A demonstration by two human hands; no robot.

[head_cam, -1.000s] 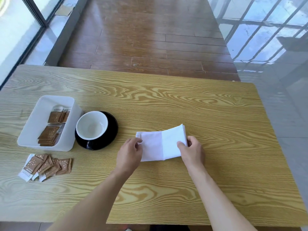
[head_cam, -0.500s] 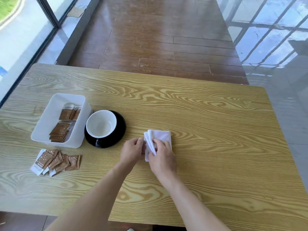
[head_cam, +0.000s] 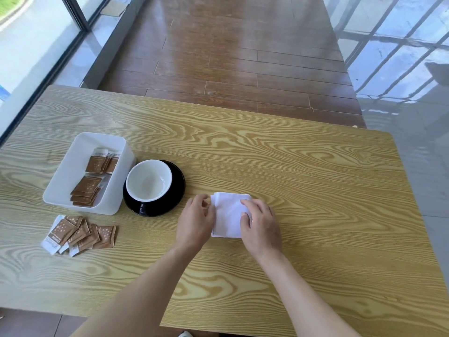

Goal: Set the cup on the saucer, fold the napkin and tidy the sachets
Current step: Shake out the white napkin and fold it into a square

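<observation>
Napkin [head_cam: 228, 215] lies folded on the counter [head_cam: 315, 190] beside the saucer [head_cam: 178, 188], both hands, left [head_cam: 195, 221] and right [head_cam: 261, 226], open, pressing it; loose sachets [head_cam: 80, 234] next need binning.

Napkin [head_cam: 229, 216] right edge hidden under our right hand [head_cam: 261, 226]. Sachet [head_cam: 80, 233] print too small for us to read. Forearms cut off by bottom edge.
</observation>
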